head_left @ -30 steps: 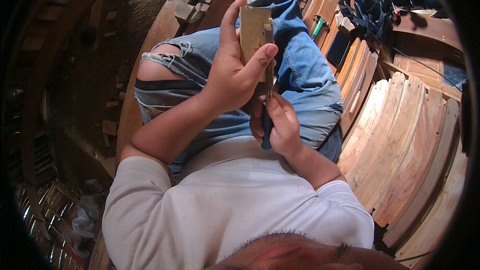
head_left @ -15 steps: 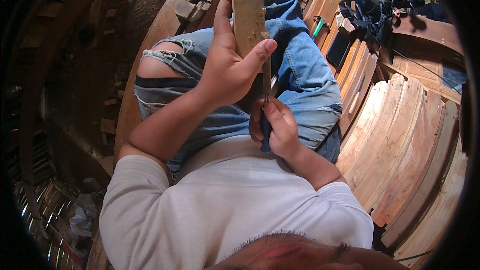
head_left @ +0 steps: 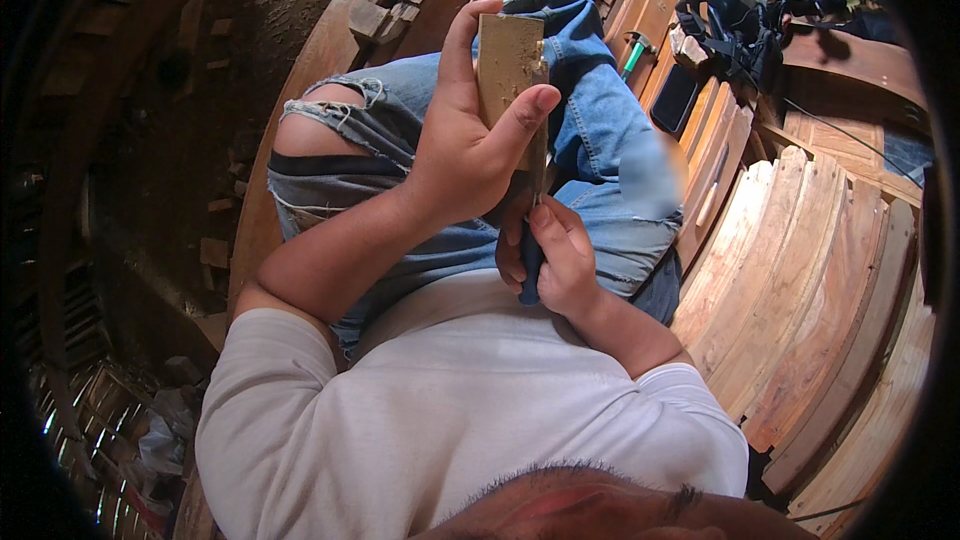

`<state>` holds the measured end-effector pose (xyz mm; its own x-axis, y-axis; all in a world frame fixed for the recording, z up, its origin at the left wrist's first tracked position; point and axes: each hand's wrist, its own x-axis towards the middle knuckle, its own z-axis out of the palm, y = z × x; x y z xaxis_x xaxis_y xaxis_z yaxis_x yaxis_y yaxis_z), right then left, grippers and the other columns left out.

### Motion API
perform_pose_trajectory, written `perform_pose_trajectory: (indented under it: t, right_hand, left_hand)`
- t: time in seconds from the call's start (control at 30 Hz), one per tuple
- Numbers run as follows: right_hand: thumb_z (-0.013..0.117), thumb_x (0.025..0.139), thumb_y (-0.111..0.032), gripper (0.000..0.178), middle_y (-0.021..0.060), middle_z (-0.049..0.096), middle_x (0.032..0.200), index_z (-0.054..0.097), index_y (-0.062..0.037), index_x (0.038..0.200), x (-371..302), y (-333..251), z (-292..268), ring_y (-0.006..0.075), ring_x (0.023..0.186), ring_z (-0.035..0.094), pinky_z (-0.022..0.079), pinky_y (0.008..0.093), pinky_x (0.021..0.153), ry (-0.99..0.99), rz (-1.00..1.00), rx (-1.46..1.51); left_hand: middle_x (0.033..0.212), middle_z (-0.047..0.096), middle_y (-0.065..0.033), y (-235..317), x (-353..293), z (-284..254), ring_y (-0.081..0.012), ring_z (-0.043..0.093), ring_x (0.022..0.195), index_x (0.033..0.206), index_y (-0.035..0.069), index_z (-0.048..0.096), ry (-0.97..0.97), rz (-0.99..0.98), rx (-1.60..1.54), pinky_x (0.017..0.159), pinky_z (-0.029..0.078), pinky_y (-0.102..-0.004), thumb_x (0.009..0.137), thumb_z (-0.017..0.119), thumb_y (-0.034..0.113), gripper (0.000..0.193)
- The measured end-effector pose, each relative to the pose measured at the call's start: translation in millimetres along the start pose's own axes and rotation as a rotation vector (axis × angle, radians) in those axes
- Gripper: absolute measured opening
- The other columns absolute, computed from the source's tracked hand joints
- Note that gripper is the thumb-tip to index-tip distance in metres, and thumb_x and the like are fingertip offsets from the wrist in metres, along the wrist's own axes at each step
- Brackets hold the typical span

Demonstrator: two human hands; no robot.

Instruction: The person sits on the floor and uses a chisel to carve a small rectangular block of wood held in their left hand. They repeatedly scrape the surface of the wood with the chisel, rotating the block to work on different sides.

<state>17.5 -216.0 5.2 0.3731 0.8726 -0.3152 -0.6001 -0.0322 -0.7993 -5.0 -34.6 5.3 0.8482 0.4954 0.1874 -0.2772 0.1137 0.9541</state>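
My left hand is wrapped round a pale wooden block and holds it upright above my lap. Its fingers lie along the far left side, with the thumb across the near right. Lower down, my right hand is closed on the blue handle of a chisel. The narrow metal blade points away from me and runs up along the block's right side, close to the left thumb. Where the cutting edge meets the wood is hard to make out. A small chip or raised bit shows on the block's right edge.
My legs in torn jeans are folded beneath the work. To the right lie a dark phone, a green-handled hammer, a black bag and several wooden boards. Wood offcuts sit at the far left.
My left hand and the block have shifted slightly right and toward me along the chisel blade. The right hand has stayed almost in place, still gripping the handle.
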Motion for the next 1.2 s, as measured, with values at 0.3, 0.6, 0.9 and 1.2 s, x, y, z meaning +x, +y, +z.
perform_pose_trajectory:
  t: [0.3,0.6,0.9,1.2]
  right_hand:
    - [0.042,0.111,-0.042,0.045,0.0050,0.054,0.071,0.054,-0.0019,0.096,0,-3,-1,0.0133,0.056,0.053,0.045,0.0274,0.050,0.017,0.006,0.046]
    - [0.040,0.111,-0.044,0.047,0.0063,0.056,0.069,0.056,-0.0001,0.104,0,-1,-6,0.0134,0.052,0.053,0.044,0.0277,0.048,-0.038,-0.019,0.034]
    - [0.039,0.112,-0.038,0.050,0.0078,0.056,0.069,0.037,-0.0028,0.148,2,1,-1,0.0147,0.050,0.051,0.043,0.0280,0.047,0.048,-0.027,0.111]
    - [0.041,0.112,-0.032,0.042,0.0063,0.057,0.072,0.040,-0.0063,0.146,2,-7,7,0.0141,0.052,0.053,0.043,0.0278,0.048,0.093,-0.040,0.084]
  left_hand:
    - [0.103,0.060,-0.0079,0,-5,6,-0.0131,0.065,0.082,0.161,0.015,0.009,-0.008,-0.004,-0.037,0.071,0.057,-0.0296,0.103,0.064,0.024,0.080]
    - [0.103,0.060,-0.0072,-2,-6,7,-0.0119,0.064,0.084,0.162,0.016,0.008,-0.017,0.028,0.008,0.073,0.057,-0.0289,0.103,0.065,0.023,0.083]
    - [0.106,0.060,-0.0073,0,-10,9,-0.0116,0.063,0.086,0.162,0.015,0.009,-0.004,0.013,-0.020,0.073,0.055,-0.0275,0.103,0.064,0.023,0.081]
    - [0.109,0.058,-0.0099,1,-9,11,-0.0152,0.061,0.084,0.162,0.015,0.008,-0.002,0.007,-0.011,0.073,0.054,-0.0305,0.104,0.063,0.022,0.080]
